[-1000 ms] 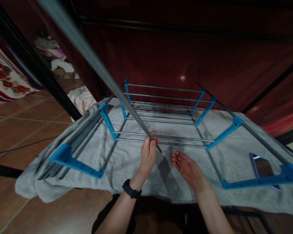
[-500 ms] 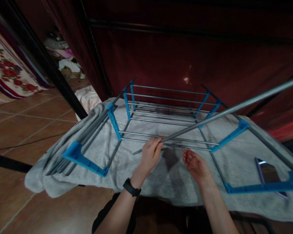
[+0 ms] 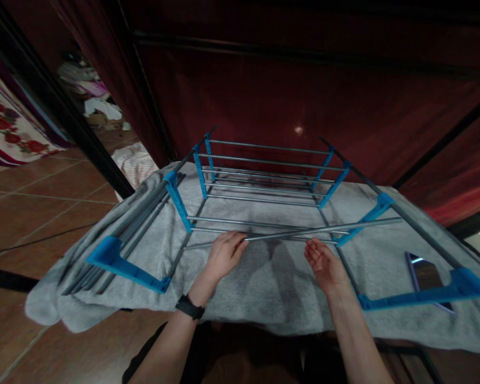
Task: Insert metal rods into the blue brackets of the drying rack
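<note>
Your left hand (image 3: 225,255) grips a slim grey metal rod (image 3: 280,235), just swung down from its upward slant to lie roughly along the rungs (image 3: 264,200) of the blue-plastic, grey-tube rack (image 3: 180,202) beyond both hands, so seemingly near-aligned. Your right hand (image 3: 324,264): empty, half-curled, just below the rod.

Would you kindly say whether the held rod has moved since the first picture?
Yes, the rod has swung right and down; in view, it crosses a right blue rack bracket.
</note>
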`<act>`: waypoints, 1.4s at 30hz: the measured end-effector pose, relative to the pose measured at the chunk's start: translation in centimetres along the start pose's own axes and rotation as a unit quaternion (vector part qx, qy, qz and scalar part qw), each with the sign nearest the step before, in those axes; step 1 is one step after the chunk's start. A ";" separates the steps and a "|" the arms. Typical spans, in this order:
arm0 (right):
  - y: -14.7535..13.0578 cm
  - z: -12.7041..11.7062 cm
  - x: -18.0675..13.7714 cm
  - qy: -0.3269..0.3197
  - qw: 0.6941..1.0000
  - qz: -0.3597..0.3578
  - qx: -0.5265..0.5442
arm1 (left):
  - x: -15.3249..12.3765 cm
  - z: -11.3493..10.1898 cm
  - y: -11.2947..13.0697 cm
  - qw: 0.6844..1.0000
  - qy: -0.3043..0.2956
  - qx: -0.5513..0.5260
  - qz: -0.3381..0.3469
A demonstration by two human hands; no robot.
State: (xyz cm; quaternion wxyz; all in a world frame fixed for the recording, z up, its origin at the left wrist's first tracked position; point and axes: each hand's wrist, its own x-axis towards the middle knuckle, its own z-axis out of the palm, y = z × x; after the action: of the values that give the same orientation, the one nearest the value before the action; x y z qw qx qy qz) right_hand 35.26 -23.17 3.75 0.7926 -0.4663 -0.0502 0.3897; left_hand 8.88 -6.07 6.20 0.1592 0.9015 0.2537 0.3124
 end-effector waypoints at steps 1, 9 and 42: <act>-0.2 -0.1 0.1 0.001 1.000 -0.006 0.001 | -0.1 -0.1 -0.3 1.000 -0.006 0.005 -0.002; -1.3 -0.4 0.2 0.008 0.998 -0.044 0.039 | -0.6 -0.2 -1.2 0.998 -0.053 0.025 0.003; -4.8 -4.9 1.8 0.099 0.968 -0.204 0.108 | -0.8 -0.4 -3.5 0.989 -0.130 0.048 -0.049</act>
State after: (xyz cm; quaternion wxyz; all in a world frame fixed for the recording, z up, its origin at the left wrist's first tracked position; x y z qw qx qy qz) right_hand 41.43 -26.66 4.16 0.9019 -0.3943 -0.0230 0.1751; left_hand 6.79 -3.64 4.59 0.1624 0.9276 0.2894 0.1715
